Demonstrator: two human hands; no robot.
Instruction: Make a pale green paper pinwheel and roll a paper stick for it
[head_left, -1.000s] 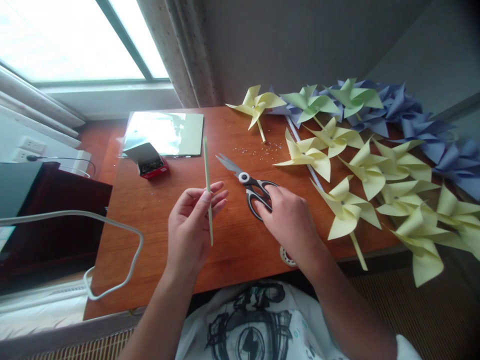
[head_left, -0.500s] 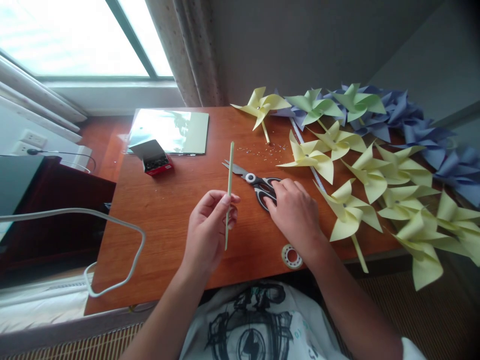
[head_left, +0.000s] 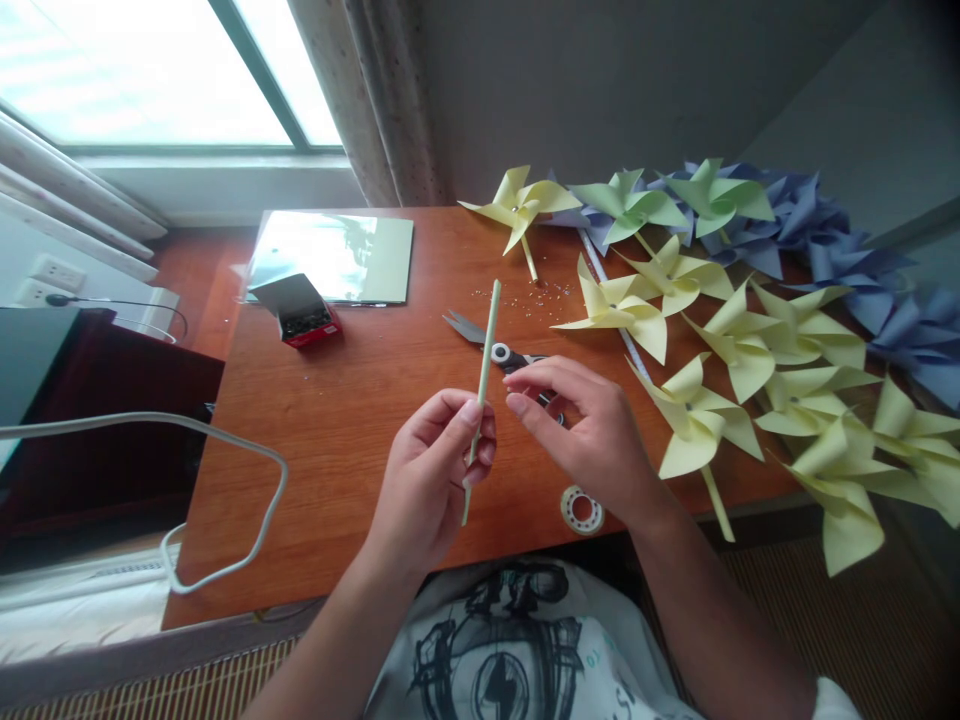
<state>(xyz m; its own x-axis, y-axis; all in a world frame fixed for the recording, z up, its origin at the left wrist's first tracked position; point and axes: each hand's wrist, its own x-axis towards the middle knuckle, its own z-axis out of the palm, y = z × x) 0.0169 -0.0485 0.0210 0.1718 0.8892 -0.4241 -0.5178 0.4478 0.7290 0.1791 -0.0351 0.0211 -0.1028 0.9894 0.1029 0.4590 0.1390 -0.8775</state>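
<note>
My left hand (head_left: 435,475) pinches a thin pale green paper stick (head_left: 486,350), held nearly upright and leaning right, above the wooden table (head_left: 337,420). My right hand (head_left: 592,435) hovers just right of the stick with fingers apart, index finger pointing at it, holding nothing. Black-handled scissors (head_left: 480,340) lie on the table behind both hands, their handles partly hidden by my right hand.
Many yellow pinwheels (head_left: 697,420), green pinwheels (head_left: 630,205) and blue pinwheels (head_left: 832,240) cover the table's right side. A tape roll (head_left: 581,510) sits near the front edge. A small red box (head_left: 304,315) and a glossy sheet (head_left: 330,255) lie at the left; a white cable (head_left: 225,500) loops beside.
My right hand has let go of the scissors and lifted toward the stick. My left hand has moved right with the stick, tilting it to the right.
</note>
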